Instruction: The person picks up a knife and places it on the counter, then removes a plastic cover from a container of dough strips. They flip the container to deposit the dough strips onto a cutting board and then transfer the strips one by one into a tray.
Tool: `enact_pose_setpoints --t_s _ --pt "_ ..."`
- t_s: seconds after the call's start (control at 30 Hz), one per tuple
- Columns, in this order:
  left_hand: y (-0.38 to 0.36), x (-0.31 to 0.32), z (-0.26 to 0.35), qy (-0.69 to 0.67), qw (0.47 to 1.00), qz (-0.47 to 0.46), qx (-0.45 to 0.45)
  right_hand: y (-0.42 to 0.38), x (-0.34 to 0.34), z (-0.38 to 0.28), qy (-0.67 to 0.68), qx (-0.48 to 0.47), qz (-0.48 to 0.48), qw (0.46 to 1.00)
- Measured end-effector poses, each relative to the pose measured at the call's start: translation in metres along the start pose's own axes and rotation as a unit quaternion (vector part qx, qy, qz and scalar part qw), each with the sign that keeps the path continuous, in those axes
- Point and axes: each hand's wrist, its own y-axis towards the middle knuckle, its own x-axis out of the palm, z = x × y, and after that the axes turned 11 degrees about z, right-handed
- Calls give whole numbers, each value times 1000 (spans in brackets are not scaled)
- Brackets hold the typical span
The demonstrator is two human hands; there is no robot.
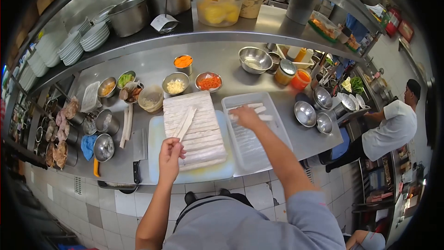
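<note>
My left hand [171, 153] pinches a pair of long pale strips [187, 124] at their lower end, slanting up over the board. Under them a block of similar white, floury-looking strips [196, 134] lies side by side on a pale cutting board [157, 132]. My right hand [246, 117] reaches into a clear plastic tray [277, 134] standing to the right of the board. Its fingers are bent around the end of a pale strip [253, 106]; the fingertips are partly hidden. Another short strip [265, 117] lies beside that hand in the tray.
A knife [137, 171] lies left of the board, near two pale sticks [127, 125]. Bowls of shredded orange food [209, 82] and chopped pale food [175, 86] stand behind. A steel shelf [212, 38] crosses above. Metal bowls [305, 113] sit right; a co-worker [391, 129] stands beyond.
</note>
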Motion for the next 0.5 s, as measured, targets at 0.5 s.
enact_pose_setpoints --t_s 0.5 --pt "-47 -111 -17 82 977 196 -32 -48 84 52 54 92 -28 994"
